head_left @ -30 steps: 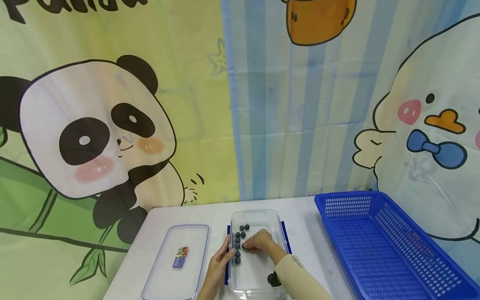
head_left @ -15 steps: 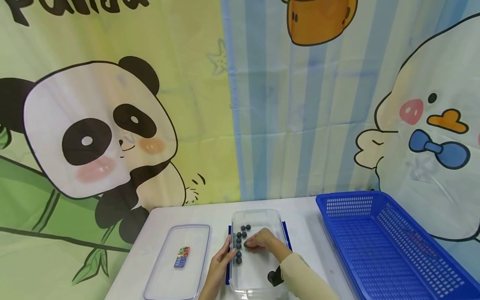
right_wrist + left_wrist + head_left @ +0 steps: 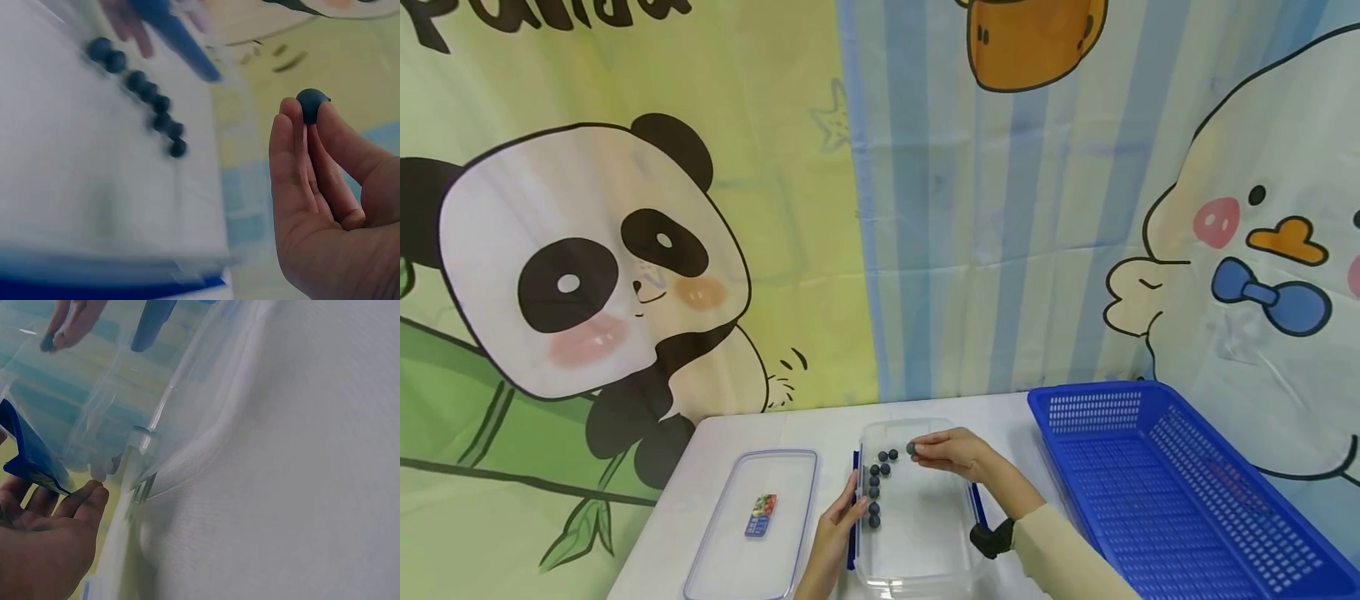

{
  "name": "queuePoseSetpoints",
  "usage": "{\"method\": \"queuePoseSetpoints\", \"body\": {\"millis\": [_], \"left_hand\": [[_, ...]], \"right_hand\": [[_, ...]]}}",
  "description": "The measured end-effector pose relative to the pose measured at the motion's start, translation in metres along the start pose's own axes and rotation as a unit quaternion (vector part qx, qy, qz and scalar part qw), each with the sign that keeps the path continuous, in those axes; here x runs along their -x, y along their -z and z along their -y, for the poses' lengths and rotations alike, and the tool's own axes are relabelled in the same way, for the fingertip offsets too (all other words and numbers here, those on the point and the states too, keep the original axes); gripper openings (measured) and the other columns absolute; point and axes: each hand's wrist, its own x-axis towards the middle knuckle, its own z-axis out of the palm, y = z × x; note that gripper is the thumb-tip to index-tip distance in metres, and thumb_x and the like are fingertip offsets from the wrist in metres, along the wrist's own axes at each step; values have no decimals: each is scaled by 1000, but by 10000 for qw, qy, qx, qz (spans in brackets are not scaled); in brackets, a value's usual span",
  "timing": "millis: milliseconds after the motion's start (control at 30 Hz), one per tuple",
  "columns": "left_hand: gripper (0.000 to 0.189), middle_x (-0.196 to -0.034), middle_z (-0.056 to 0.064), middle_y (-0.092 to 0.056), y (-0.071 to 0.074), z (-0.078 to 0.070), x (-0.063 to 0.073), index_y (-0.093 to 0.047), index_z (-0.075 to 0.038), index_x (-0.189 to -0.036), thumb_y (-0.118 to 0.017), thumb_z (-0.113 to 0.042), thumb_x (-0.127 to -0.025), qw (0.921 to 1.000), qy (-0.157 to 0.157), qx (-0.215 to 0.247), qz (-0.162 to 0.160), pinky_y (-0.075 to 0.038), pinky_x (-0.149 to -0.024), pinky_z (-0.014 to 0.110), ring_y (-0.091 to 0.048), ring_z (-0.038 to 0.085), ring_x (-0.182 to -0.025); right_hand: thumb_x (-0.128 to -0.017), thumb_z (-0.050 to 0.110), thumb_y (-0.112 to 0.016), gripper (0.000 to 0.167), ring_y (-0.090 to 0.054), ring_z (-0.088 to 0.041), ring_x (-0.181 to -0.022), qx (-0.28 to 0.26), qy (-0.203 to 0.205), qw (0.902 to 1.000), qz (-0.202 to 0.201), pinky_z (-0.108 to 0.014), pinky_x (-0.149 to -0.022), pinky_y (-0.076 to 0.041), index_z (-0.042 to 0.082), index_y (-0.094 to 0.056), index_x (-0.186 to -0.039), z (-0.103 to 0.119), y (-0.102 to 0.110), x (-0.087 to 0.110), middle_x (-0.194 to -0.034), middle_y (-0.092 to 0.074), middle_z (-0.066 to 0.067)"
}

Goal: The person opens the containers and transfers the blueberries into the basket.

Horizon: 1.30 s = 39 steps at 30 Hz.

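Right hand point(image 3: 953, 454): thumb and fingertips pinch one dark ball point(image 3: 912, 448); grip narrow, no wider than the ball. Ball held up above the box point(image 3: 917, 537), toward its far edge.

Handling, by judgement: very light, round, apt to roll or squirt from a careless pinch; whether firm or soft cannot be told, so a gentle hold across the middle by thumb and fingertips, as now, should suit.

Left hand point(image 3: 838, 525): holds the box at its left edge, beside the left flap point(image 3: 853, 546).

Row of balls point(image 3: 874, 481), eight: inside the box, along its left edge, bending in toward the far left corner; some touching, small gaps elsewhere.

Box: clear, lidless, midway across the table point(image 3: 1003, 417); blue flaps down both long edges, right flap point(image 3: 977, 505) partly behind the arm.

Lid point(image 3: 722, 533): clear, flat, toward the table's left edge, apart from the box; coloured label point(image 3: 761, 515) about its middle.

Basket point(image 3: 1093, 412): blue, perforated, along the table's right side, its far end near the far edge.
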Motion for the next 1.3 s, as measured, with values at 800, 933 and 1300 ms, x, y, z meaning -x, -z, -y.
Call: {"method": "queuePoseSetpoints", "body": {"millis": [800, 933, 1300], "left_hand": [[63, -149, 7, -20, -2, 3, 9, -32, -14, -142, -58, -35, -90, 9992, 187, 182, 301, -15, -108, 52, -15, 34, -136], [61, -149, 6, -21, -2, 3, 8, -33, -14, -142, -58, -34, -90, 9993, 121, 222, 285, -13, -109, 51, -14, 33, -137], [59, -148, 6, -25, -1, -1, 1, -36, -13, -140, -59, -31, -89, 9998, 146, 123, 65, -14, -109, 51, -17, 33, -136]], "right_hand": [[-96, 5, -47, 26, -61, -20, -104, 606, -119, 9964, 577, -39, -94, -45, 1, -62, -116, 5, 277, 126, -112, -63, -10], [-96, 2, -44, 27, -60, -25, -105, 727, -371, 9908, 1077, -41, -94, -45, -6, -59, -117, -10, 291, 123, -114, -63, -14], [-96, 2, -44, 25, -63, -22, -99, 120, -1259, 9879, 897, -37, -94, -46, -3, -66, -107, -42, 296, 119, -104, -66, -12]]}}
